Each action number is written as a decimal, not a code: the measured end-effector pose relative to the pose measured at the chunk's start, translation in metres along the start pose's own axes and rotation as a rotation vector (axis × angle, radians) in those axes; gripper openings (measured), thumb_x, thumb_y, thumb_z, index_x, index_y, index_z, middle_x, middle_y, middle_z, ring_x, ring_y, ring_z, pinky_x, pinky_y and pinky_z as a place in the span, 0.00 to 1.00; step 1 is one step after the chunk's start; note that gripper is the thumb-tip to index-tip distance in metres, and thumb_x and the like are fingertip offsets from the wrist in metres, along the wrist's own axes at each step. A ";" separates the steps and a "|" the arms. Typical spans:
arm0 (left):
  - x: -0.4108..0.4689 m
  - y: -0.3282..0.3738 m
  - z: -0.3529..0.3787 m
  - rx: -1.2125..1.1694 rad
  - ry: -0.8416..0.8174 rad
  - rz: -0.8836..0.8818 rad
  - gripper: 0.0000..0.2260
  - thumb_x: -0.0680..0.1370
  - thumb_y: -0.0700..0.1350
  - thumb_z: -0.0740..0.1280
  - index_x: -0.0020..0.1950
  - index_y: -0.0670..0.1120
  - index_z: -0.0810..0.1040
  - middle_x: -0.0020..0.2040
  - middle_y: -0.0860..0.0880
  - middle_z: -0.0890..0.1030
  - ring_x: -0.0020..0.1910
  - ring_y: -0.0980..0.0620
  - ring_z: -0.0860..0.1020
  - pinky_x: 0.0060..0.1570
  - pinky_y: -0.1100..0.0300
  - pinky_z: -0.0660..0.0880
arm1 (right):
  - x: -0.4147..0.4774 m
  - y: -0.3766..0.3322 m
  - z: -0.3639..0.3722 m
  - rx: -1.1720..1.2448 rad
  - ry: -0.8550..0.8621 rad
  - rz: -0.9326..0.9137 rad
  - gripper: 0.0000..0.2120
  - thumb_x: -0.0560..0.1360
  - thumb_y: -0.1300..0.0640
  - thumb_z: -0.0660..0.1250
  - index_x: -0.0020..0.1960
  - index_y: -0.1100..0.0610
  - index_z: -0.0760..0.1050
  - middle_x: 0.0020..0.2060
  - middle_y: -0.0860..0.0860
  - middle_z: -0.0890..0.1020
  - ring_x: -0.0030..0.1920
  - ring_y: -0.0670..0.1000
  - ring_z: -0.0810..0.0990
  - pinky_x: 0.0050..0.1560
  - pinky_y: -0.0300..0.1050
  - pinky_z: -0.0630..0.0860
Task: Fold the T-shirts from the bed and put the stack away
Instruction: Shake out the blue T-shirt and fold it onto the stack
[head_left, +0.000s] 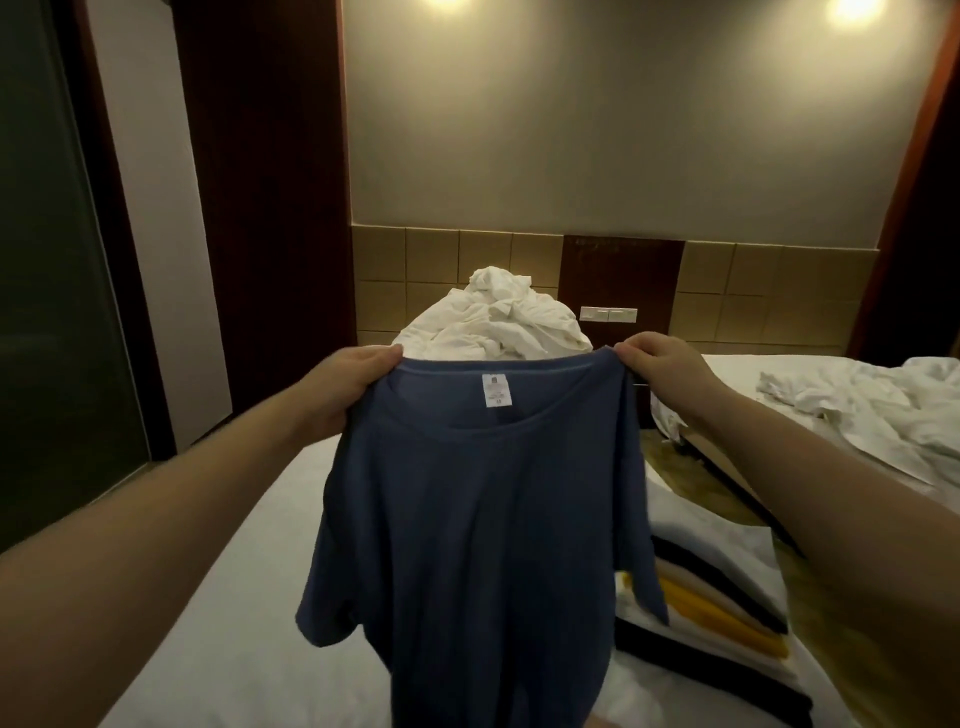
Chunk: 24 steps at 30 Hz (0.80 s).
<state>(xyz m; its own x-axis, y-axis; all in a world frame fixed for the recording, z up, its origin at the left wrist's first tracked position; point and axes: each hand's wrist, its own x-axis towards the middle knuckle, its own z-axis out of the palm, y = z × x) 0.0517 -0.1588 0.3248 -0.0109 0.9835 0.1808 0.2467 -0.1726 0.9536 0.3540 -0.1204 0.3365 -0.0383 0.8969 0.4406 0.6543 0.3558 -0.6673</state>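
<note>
- Bed with a smooth white sheet (208, 597): a broad bare stretch on its left looks roomy enough to lay a shirt flat. Its right edge runs just beside the stack, with floor beyond.
- Slate-blue cotton T-shirt (467, 519): hangs unfolded above the bed, collar up, label showing. Its folding is not yet begun.
- Stack of folded black, white and mustard T-shirts (727, 623): lies on the bed's right side, so most folding seems done. Putting it away is left.
- Crumpled white fabric heap (498, 322): at the far end, contents unclear.
- Left hand (348, 379) and right hand (660, 364): each pinches one shoulder.
</note>
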 end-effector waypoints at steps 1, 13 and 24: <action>0.000 0.006 -0.004 0.031 0.000 0.022 0.12 0.80 0.50 0.57 0.45 0.47 0.78 0.42 0.50 0.79 0.42 0.52 0.78 0.37 0.62 0.72 | 0.000 0.001 0.001 0.025 0.020 0.016 0.14 0.81 0.53 0.56 0.58 0.60 0.74 0.49 0.53 0.77 0.51 0.52 0.74 0.51 0.46 0.69; 0.011 0.017 -0.036 0.619 -0.036 0.098 0.06 0.76 0.38 0.66 0.43 0.48 0.79 0.46 0.48 0.79 0.48 0.52 0.76 0.54 0.54 0.74 | -0.004 0.003 -0.008 0.256 -0.395 0.176 0.06 0.79 0.58 0.61 0.54 0.56 0.75 0.50 0.54 0.76 0.47 0.50 0.75 0.41 0.37 0.73; 0.029 0.047 -0.024 0.766 0.546 0.546 0.08 0.77 0.44 0.65 0.53 0.44 0.80 0.48 0.45 0.78 0.48 0.48 0.74 0.47 0.56 0.69 | 0.024 -0.020 -0.010 -0.011 0.371 -0.064 0.10 0.78 0.56 0.63 0.58 0.58 0.76 0.51 0.52 0.79 0.51 0.51 0.75 0.50 0.45 0.72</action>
<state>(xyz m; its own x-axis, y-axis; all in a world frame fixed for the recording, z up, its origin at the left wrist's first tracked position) 0.0395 -0.1394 0.3803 -0.0984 0.5945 0.7981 0.8860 -0.3129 0.3423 0.3479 -0.1088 0.3664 0.1957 0.7163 0.6698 0.6675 0.4030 -0.6261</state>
